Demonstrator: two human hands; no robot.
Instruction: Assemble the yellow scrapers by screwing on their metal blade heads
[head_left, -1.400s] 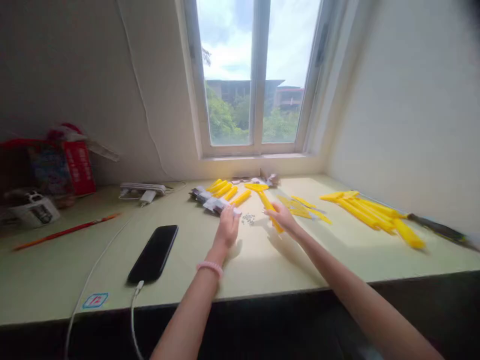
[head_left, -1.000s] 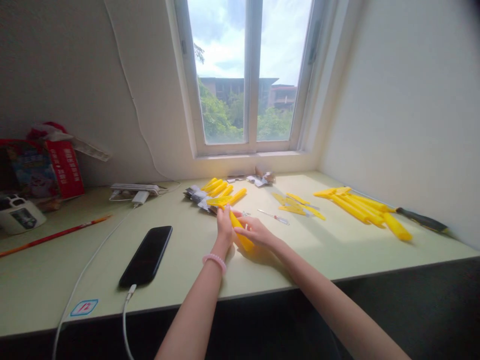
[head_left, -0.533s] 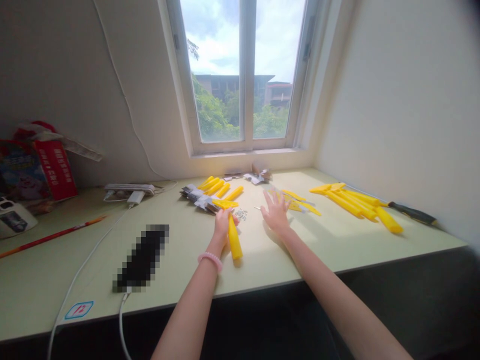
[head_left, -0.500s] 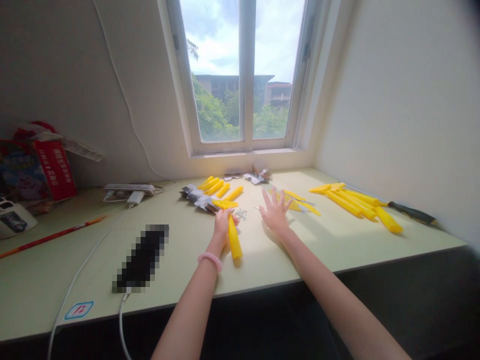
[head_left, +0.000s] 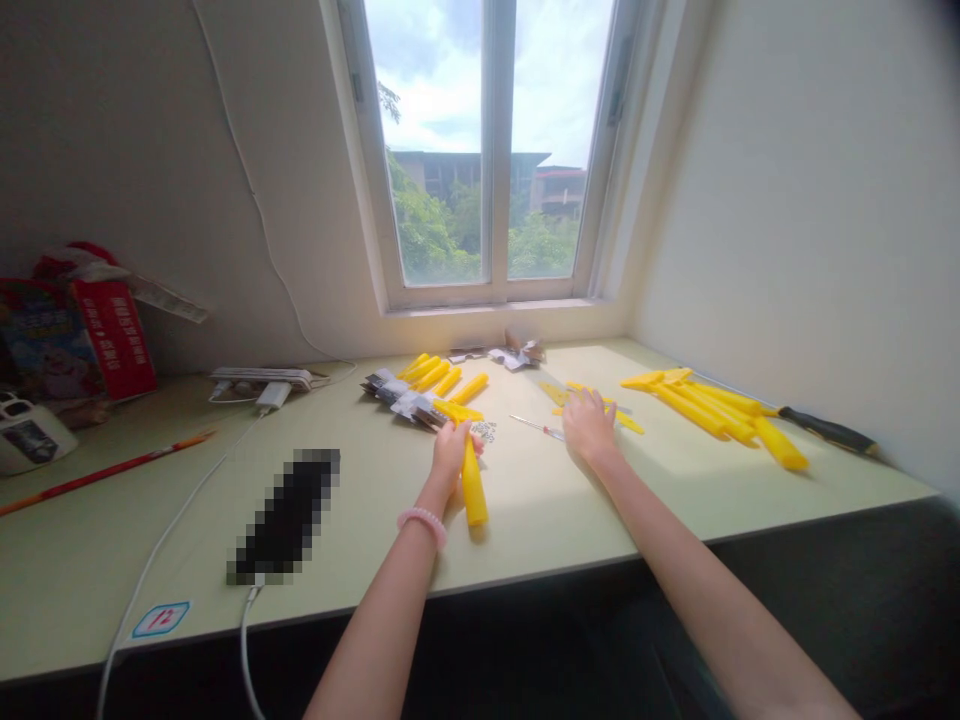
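My left hand (head_left: 452, 455) is closed round a yellow handle (head_left: 473, 490) with a flat yellow head, near the table's middle. Small metal screws (head_left: 484, 432) lie in a pile just beyond it. My right hand (head_left: 589, 425) is over several flat yellow pieces (head_left: 628, 420), its fingers bent down; whether it grips one is hidden. Left of that hand lies a thin screwdriver (head_left: 531, 424). Several yellow handles (head_left: 431, 373) and dark blades with grey wrapping (head_left: 405, 398) rest behind my left hand.
At the right of the table (head_left: 360, 540) lie several yellow tools (head_left: 709, 405) and a black-handled tool (head_left: 829, 430). A dark pixelated object (head_left: 289, 515), a power strip (head_left: 259, 378), cables, a red stick (head_left: 112, 470) and a mug (head_left: 34, 435) are on the left.
My right hand has moved right, from spread fingers beside the screwdriver to bent fingers over the flat yellow pieces. The screwdriver shows more fully. My left hand keeps the yellow handle.
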